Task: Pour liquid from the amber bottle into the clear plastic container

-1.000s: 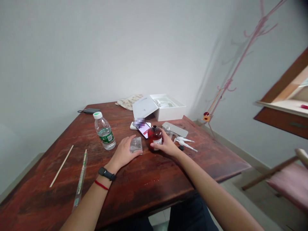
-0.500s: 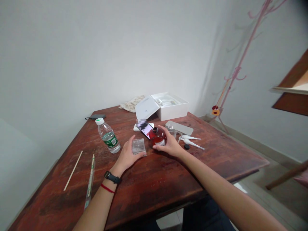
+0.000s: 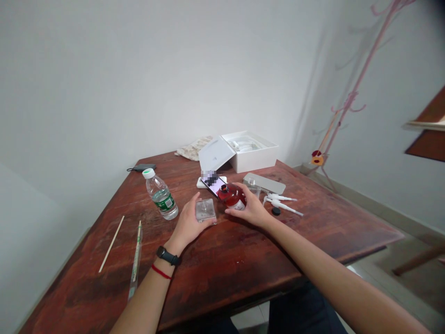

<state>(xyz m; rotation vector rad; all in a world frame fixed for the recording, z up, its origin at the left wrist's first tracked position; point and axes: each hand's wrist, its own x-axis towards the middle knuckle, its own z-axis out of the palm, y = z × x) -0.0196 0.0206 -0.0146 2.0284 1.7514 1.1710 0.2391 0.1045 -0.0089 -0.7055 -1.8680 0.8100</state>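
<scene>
Presently, the right hand (image 3: 251, 208) grasps the red-brown bottle (image 3: 235, 200) around its body, with the thumb on the near side. This bottle is uncapped and leans to the left; its long axis goes from the right palm upward and toward the clear square container (image 3: 206, 211). The mouth of the bottle lies to the right of this container and somewhat higher in the view — it does not stand over the container's centre. Whether the bottle's base touches the table (image 3: 222, 260), I cannot tell.

The left hand (image 3: 189, 220) holds the container from its left, the thumb along the near side and the fingers at the far left. So each hand is nearest to its own object, and the gap between the two objects is narrow.

Both are around the middle of the table, away from its near edge. Toward the right edge lie the white pump heads (image 3: 283, 203) and a black cap (image 3: 276, 211) — both beyond the right wrist.
</scene>
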